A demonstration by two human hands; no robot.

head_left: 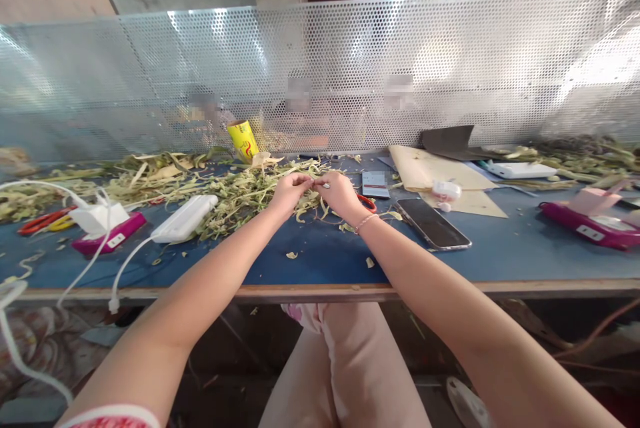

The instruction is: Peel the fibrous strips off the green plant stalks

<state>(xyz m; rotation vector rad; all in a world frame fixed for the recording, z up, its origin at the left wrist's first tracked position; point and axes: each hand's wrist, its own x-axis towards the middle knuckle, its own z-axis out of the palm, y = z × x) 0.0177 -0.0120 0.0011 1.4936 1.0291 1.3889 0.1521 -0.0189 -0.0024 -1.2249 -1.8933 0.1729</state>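
My left hand [291, 193] and my right hand [339, 193] meet fingertip to fingertip above the blue table. Both are closed in a pinch; whatever sits between the fingers is too small to make out. Beneath and to the left of them spreads a heap of dried greenish plant stems and leaves [235, 198], with some bits beside my right hand. A beaded bracelet [367, 220] circles my right wrist. Red-handled scissors or a similar tool [368, 203] lie partly hidden behind that hand.
A smartphone [436, 225], a card [375, 184] and tan paper sheets [425, 168] lie to the right. Leftward are a white power bank [185, 218] with a cable and a purple power strip [107, 233]. A yellow can-like tube [243, 141] leans near the perforated metal screen [345, 68].
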